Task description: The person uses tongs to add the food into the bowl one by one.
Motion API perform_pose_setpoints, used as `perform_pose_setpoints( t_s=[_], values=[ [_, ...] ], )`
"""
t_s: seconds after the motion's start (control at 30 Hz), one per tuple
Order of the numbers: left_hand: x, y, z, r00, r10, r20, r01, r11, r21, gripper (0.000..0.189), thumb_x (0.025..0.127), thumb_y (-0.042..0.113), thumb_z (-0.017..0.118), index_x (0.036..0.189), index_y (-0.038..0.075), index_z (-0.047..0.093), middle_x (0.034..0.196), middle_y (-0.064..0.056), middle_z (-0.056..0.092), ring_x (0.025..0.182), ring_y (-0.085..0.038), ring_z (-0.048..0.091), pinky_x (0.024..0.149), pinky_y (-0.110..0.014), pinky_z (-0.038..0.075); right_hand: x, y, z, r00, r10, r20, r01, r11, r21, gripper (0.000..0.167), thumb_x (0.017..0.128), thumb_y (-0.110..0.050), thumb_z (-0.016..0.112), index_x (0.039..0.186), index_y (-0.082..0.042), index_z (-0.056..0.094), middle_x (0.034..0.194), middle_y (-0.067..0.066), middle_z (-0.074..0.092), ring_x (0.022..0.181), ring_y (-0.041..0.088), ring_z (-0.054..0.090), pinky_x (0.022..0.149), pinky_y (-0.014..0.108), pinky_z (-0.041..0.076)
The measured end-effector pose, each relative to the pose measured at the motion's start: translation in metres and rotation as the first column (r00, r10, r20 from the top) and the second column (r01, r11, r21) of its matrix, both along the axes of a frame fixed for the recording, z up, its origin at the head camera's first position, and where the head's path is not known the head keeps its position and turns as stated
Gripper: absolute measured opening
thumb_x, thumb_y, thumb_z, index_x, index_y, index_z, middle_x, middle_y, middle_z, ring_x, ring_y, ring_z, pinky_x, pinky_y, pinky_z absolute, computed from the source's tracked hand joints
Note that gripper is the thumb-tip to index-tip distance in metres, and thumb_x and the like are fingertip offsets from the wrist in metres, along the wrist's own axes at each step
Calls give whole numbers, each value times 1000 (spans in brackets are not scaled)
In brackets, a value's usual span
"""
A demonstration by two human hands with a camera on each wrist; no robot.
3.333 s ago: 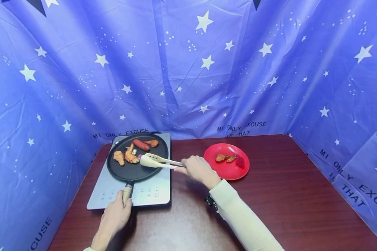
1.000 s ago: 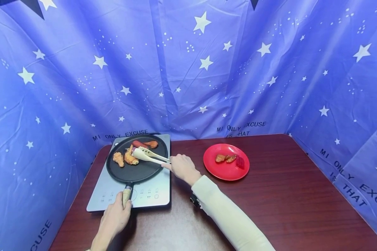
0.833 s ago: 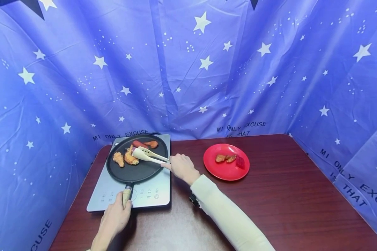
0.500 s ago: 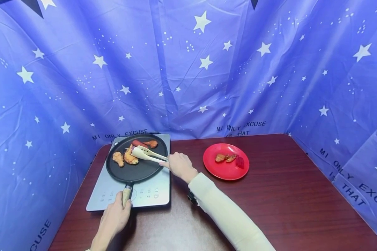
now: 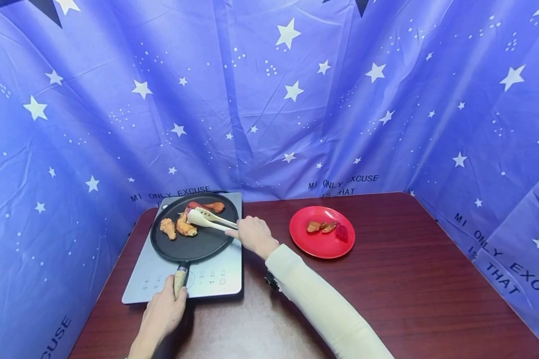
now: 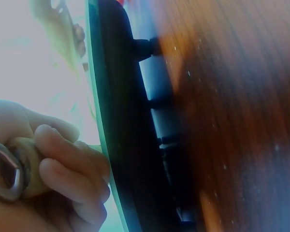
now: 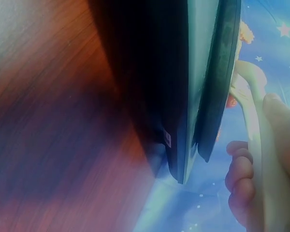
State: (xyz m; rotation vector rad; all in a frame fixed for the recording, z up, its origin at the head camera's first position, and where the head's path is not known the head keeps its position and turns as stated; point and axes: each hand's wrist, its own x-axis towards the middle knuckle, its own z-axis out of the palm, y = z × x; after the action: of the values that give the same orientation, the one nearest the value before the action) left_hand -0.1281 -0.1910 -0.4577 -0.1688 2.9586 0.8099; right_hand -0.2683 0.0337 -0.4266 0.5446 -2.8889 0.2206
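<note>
My left hand (image 5: 163,306) grips the wooden handle (image 5: 179,283) of a black frying pan (image 5: 202,249); in the left wrist view the fingers curl round the handle's end, which has a metal ring (image 6: 7,171). The right hand (image 5: 256,234) holds cream tongs (image 5: 208,219) reaching over the pan from the right. Their tips are close together, with a bit of purple food (image 5: 188,211) showing at them. By the tips lies a chicken wing (image 5: 186,228). A fried drumstick (image 5: 168,228) is at the pan's left, and a sausage (image 5: 195,204) and browned drumstick (image 5: 215,206) at the back.
Under the pan is a silver induction cooker (image 5: 224,269) with touch controls. A red plate (image 5: 305,244) to the right bears browned chicken pieces (image 5: 321,227) and a dark red piece (image 5: 342,233). A starry blue curtain (image 5: 269,124) borders the wooden table (image 5: 413,279).
Over about three seconds the right hand has moved left with the tongs, taking their tips and the purple food from mid-pan to the chicken wing. The left hand has stayed on the handle.
</note>
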Motion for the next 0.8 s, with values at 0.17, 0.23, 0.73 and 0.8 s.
perform_pose_setpoints(
  t_s=[0.17,0.23,0.73,0.8],
  values=[
    [0,0,-1,1000,0,-8,0,1000,0,48,95,27,45,133,-1,35,69,-10,52,62,-25,51,55,-43,39,-2,-3,0,1000,-9,11,9,1000,8,51,90,-58,49,66,-14,56,61,3,53,50,19,51,47,36,43],
    [0,0,-1,1000,1,-6,-1,1000,1,48,95,27,45,133,-1,35,69,-9,52,62,-25,51,55,-42,39,-2,-4,0,1000,-12,16,12,1000,7,51,90,-59,49,66,-14,56,61,4,53,50,19,52,47,36,44],
    [0,0,0,1000,0,11,0,1000,-3,51,95,27,45,135,-2,33,71,-11,54,64,-26,52,57,-44,41,-4,-10,1,999,-38,35,38,999,-1,53,90,-60,48,69,-12,60,66,6,58,54,20,55,48,36,44],
    [0,0,0,1000,1,15,-1,1000,-1,51,95,27,45,135,-2,33,72,-11,54,64,-26,52,58,-45,41,-4,-11,2,998,-40,38,40,999,-2,53,90,-60,49,69,-13,60,65,5,58,54,20,55,48,36,44]
  ],
)
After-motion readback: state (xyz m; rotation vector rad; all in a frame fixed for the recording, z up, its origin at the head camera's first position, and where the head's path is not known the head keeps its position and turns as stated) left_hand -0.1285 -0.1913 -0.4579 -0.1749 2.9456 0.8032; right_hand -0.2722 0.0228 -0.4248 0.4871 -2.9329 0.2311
